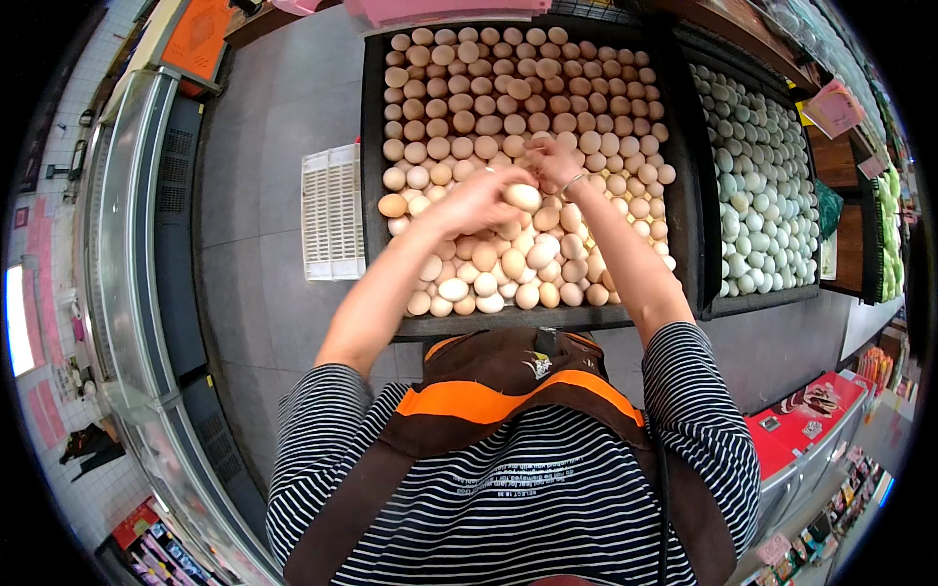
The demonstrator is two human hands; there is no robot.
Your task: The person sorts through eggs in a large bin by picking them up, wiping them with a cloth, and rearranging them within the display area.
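Observation:
My left hand point(480, 199) has its fingers around a pale egg point(522, 197), just above the middle of a dark-framed display bin point(376, 146). Close beside it, my right hand point(551, 162) reaches down among the eggs with its fingers bent. Whether those fingers grip an egg is hidden. Brown eggs point(459, 102) stand in fairly even rows in the far part of the bin. Nearer to me, cream and light brown eggs point(484, 256) lie heaped more loosely. Yellow egg tray point(601, 176) parts show between eggs on the right.
A second bin of pale greenish eggs point(755, 190) adjoins on the right. On the floor to the left sits a white slatted plastic crate point(333, 212). A glass-fronted display case point(135, 234) runs along the left. A red-topped cabinet point(806, 417) stands at lower right.

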